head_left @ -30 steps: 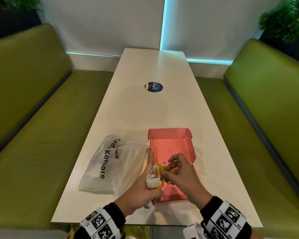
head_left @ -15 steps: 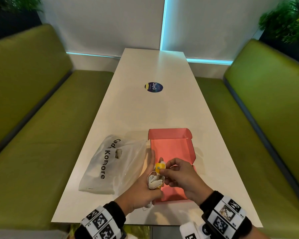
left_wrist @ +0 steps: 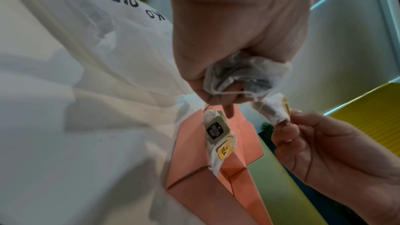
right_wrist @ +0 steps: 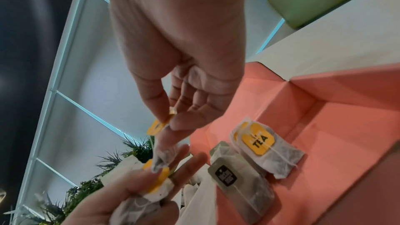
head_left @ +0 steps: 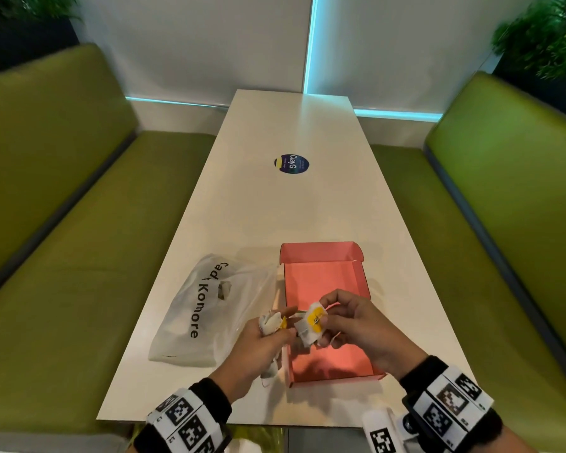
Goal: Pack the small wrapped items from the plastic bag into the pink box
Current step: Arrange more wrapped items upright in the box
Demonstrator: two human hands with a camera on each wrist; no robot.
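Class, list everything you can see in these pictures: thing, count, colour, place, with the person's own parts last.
table: one, white, between the benches
pink box: one, open, near end of the table
plastic bag: one, translucent white with black lettering, left of the box
tea bags: several, count unclear, white, bunched in the left hand, two dangling below
single tea bag: one, white with yellow tag, over the box
sticker: one, dark blue, mid-table
benches: two, green, either side
plants: two, green, far corners
left hand: grips the tea bags
right hand: pinches the single tea bag
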